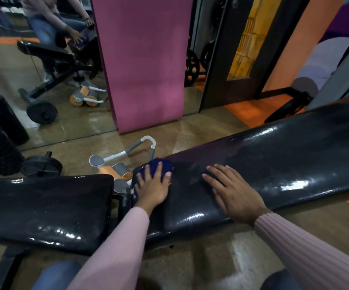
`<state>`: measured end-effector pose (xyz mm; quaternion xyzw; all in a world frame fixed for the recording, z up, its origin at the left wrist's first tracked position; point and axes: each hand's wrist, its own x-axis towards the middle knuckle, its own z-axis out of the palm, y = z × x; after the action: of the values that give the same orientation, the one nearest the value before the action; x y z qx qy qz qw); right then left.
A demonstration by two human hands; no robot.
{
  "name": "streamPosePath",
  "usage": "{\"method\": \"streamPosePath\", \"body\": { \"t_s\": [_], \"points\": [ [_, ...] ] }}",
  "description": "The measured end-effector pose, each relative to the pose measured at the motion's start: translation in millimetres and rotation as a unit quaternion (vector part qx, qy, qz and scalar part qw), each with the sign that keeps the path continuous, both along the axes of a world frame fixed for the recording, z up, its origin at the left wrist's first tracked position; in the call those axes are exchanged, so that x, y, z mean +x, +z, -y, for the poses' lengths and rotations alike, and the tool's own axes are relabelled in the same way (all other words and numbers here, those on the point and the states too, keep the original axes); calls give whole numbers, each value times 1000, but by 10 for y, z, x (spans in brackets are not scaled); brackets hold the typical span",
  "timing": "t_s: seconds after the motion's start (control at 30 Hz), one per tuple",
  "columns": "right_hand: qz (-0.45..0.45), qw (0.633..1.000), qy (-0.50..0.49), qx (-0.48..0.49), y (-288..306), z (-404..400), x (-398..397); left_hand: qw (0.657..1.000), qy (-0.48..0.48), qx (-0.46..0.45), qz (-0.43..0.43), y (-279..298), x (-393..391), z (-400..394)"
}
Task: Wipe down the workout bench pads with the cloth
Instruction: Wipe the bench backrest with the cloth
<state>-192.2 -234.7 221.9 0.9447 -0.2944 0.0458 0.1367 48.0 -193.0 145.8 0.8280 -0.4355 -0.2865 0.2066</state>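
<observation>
Blue cloth (pixel 156 168) lay under the left hand's (pixel 151 188) spread fingers (pixel 158 170) at the glossy black backrest pad's (pixel 274 162) end, where it could slip off; right hand (pixel 233 193) lay flat, fingers spread.

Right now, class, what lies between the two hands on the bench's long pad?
In the head view, only a bare, dull stretch of the long pad separates the left hand, pressing the blue cloth, from the right hand.

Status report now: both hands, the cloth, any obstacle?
Left hand flat on blue cloth, lower end of back pad. Right hand flat on pad, empty. Nothing in the way.
</observation>
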Motion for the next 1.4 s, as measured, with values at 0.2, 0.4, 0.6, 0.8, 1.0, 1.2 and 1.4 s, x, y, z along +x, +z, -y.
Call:
{"method": "streamPosePath", "body": {
  "t_s": [0.2, 0.4, 0.6, 0.8, 1.0, 1.2, 1.4],
  "points": [
    [14, 1000, 10, 0, -5, 4, 4, 999, 26, 5, 24, -160, -221, -624],
    [2, 1000, 8, -1, -2, 9, 14, 996, -71, -19, 52, 159, -531, -249],
    [15, 1000, 5, 1, 7, 4, -6, 1000, 22, 9, -4, -79, -25, -299],
    [16, 1000, 13, 5, -9, 21, -3, 998, -19, -9, 59, -48, -548, -870],
    [17, 1000, 10, 12, 14, 10, 9, 997, -66, -10, 39, 96, -394, -298],
    [34, 999, 7, 11, -16, -3, -13, 1000, -5, 10, 9, -236, -4, -551],
    [32, 999, 18, 11, -21, 17, -7, 991, -78, -21, 104, 3, -707, -921]
  ]
}}
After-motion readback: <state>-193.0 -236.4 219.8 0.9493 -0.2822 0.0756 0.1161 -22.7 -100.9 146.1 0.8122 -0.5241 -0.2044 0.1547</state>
